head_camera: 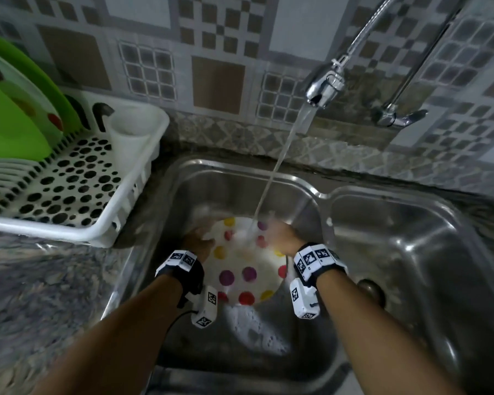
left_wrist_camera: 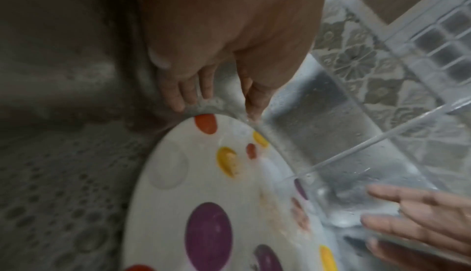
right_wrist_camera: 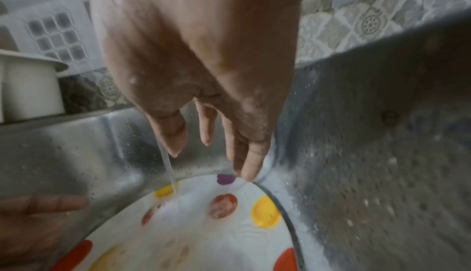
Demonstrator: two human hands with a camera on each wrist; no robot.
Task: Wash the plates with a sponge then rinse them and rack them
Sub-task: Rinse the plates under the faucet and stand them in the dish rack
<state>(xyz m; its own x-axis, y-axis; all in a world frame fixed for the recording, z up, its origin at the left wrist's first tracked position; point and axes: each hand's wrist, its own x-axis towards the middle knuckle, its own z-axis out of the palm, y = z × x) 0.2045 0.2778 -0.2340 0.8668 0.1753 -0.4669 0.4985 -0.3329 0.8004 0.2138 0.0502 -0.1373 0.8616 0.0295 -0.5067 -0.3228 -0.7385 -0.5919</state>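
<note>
A white plate (head_camera: 240, 269) with red, yellow and purple dots stands tilted in the left sink basin (head_camera: 180, 201). Tap water (head_camera: 271, 178) falls onto its upper part. My left hand (head_camera: 198, 242) holds the plate's far left rim, thumb (left_wrist_camera: 253, 102) on the front edge and fingers (left_wrist_camera: 178, 96) behind it. My right hand (head_camera: 281, 238) is at the plate's far right, fingers straight and wet. In the right wrist view one fingertip (right_wrist_camera: 248, 174) touches the rim by a purple dot. No sponge is in view. White foam (head_camera: 254, 326) lies on the basin floor below the plate.
The faucet (head_camera: 322, 89) hangs over the sink and runs. A white dish rack (head_camera: 97, 178) stands on the counter to the left, with green plates (head_camera: 15, 115) upright in it and a white cup holder (head_camera: 129, 138). The right basin (head_camera: 411, 252) has a drain (head_camera: 371, 292).
</note>
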